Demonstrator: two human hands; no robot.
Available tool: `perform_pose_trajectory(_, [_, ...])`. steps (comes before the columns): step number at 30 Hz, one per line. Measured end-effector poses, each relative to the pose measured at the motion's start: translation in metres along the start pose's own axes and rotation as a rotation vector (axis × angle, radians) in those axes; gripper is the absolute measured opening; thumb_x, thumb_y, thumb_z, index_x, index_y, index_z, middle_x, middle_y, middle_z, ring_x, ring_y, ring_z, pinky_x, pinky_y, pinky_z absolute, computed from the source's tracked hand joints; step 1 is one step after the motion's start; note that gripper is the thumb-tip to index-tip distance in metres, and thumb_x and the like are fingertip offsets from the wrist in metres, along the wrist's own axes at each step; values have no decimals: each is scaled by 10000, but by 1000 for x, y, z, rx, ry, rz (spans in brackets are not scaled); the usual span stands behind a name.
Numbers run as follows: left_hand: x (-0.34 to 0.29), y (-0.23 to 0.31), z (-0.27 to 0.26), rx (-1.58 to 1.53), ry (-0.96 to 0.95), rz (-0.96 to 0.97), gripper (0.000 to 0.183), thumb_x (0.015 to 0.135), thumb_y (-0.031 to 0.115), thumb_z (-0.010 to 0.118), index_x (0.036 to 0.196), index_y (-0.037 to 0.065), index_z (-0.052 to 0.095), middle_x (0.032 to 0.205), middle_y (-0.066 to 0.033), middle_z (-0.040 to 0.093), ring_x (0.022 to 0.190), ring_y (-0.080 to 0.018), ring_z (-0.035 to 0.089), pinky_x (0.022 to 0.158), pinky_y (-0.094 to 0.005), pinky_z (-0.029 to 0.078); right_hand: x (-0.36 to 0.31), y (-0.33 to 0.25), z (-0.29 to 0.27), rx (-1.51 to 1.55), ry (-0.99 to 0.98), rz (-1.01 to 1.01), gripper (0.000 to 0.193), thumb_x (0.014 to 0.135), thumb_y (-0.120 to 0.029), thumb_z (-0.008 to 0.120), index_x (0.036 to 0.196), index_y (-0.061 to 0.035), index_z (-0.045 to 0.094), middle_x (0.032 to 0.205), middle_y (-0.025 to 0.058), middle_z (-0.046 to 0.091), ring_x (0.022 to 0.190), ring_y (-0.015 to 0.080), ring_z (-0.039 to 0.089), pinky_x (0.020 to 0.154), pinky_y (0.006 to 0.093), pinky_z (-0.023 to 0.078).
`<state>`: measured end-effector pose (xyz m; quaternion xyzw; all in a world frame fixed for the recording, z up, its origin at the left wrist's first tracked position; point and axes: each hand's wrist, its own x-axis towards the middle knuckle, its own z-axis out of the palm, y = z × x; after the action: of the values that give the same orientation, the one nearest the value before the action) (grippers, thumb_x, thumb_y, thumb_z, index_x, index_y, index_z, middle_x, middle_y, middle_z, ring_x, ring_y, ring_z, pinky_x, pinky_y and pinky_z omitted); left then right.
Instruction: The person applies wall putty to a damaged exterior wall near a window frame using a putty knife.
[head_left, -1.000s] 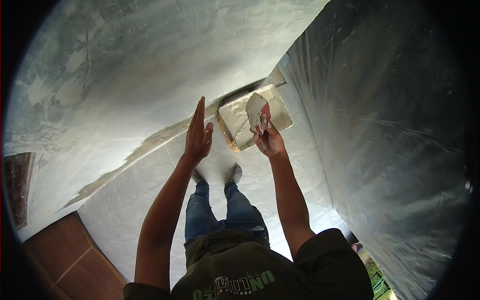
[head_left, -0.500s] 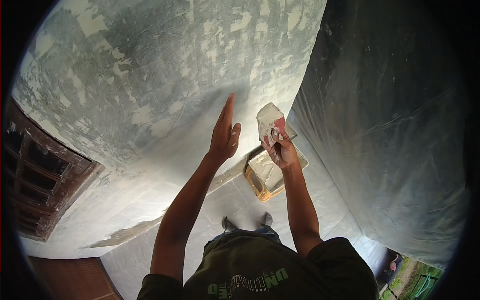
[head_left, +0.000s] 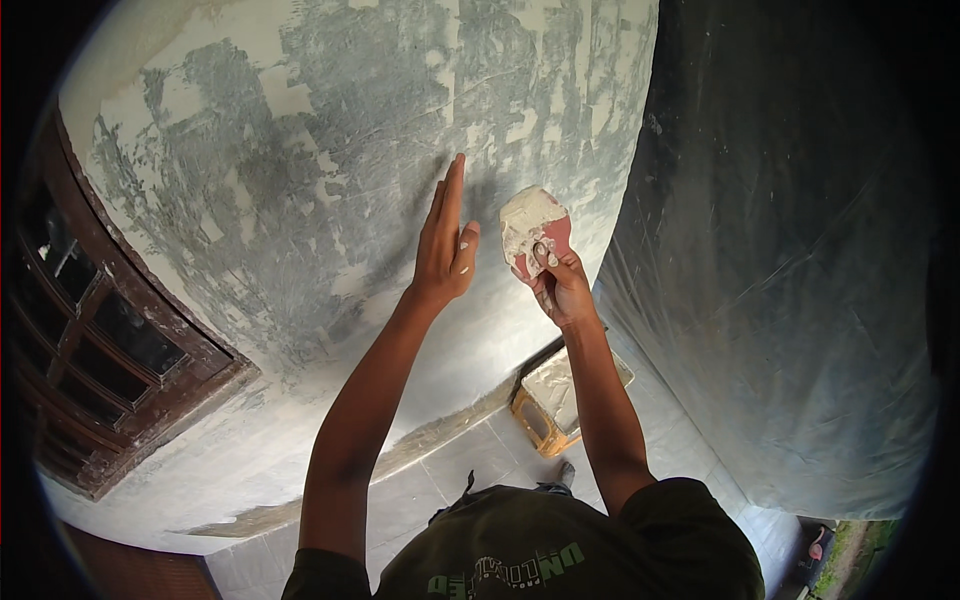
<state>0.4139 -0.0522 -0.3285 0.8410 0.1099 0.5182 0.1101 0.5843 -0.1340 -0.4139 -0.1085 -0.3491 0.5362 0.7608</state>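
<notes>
My right hand [head_left: 562, 285] grips a red putty scraper [head_left: 557, 232], thumb on its near face. Thick cream putty [head_left: 530, 208] covers much of the scraper's upper part and smears onto my thumb. To its left my left hand [head_left: 445, 245] is raised with fingers stretched out and nothing in it; a spot of putty marks the thumb. Both hands are in front of a grey wall [head_left: 370, 110] patched with cream putty. Whether the left fingertips touch the wall, I cannot tell.
Below my right forearm, a tray of putty [head_left: 552, 388] rests on a yellow-orange stool [head_left: 535, 422] beside the wall's foot. A brown wooden window frame [head_left: 180, 390] is at the left. Dark plastic sheeting [head_left: 790, 260] hangs along the right. Grey tiles [head_left: 465, 455] cover the floor.
The view has shifted, so the window and more of the wall show while the stool sits lower. Both hands appear slightly higher, with the scraper still in my right hand.
</notes>
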Motion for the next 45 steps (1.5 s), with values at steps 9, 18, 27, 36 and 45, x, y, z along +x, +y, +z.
perform_pose_trajectory(9, [34,-8,-4,137,109,89,703,954,260,329,1571,-40,179,1621,-242,256,1500,-409,249,1236,-529,141,49,-21,6,-45,-124,-21,306,1002,-24,527,1286,90,532,1250,187,640,1105,243,681,946,378,602])
perform_pose_trajectory(18, [73,-9,2,225,142,159,680,988,277,326,1573,-35,176,1616,-238,268,1488,-418,278,1227,-545,170,89,-42,0,-73,-176,-45,309,1013,-42,515,1290,94,529,1247,195,644,1094,243,687,936,367,599])
perform_pose_trajectory(27, [112,-8,-34,343,153,235,699,948,217,357,1574,-33,172,1623,-226,260,1500,-393,264,1235,-533,158,124,-62,47,-152,-201,-122,266,1003,-48,560,1236,77,587,1207,168,670,1043,206,699,894,325,608])
perform_pose_trajectory(36, [184,17,-128,510,266,419,680,951,201,381,1567,-25,203,1604,-230,302,1497,-391,276,1224,-561,167,188,-120,165,-528,-153,-602,192,969,-83,649,1122,31,668,1005,68,707,867,78,650,739,276,573])
perform_pose_trajectory(45, [209,19,-199,786,386,589,648,982,262,358,1542,-50,265,1579,-228,358,1484,-393,309,1217,-551,195,251,-160,275,-1344,-146,-1802,298,813,-10,722,1110,-35,734,909,79,602,800,238,607,731,328,530])
